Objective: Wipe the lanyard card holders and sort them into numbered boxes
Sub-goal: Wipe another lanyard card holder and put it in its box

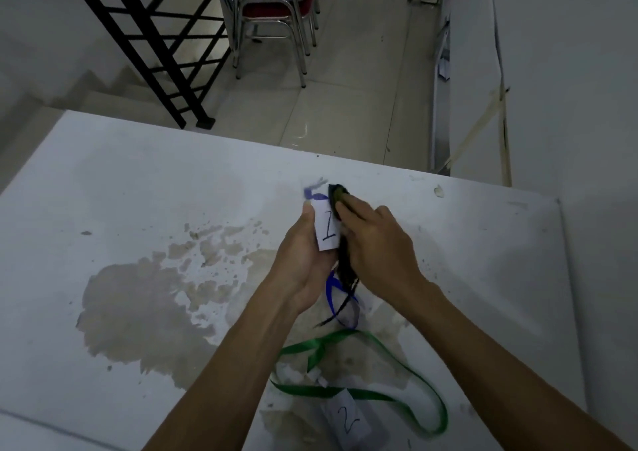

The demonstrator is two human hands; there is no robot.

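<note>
**Two hands wiping a card holder marked 1 above a stained white bench**

Both bare forearms reach in from the bench's near edge and meet over its middle. The left hand point(303, 253) is turned palm up, its fingers curled round a flat white card holder point(327, 229) bearing a handwritten "1", which it holds upright above the bench point(138, 181). The right hand point(374, 240), knuckles up, presses a dark, limp cloth point(340, 196) against the holder's right edge with its fingers closed on it; the cloth's frayed tail hangs below. A thin blue lanyard point(333, 291) dangles in a loop from the holder. Near the bench's near edge lies a second card holder point(347, 421) marked "2", flat, with a glossy green ribbon lanyard point(407, 371) looped around it. A blotchy brownish stain point(138, 309) spreads across the bench's matte surface on the left.
</note>
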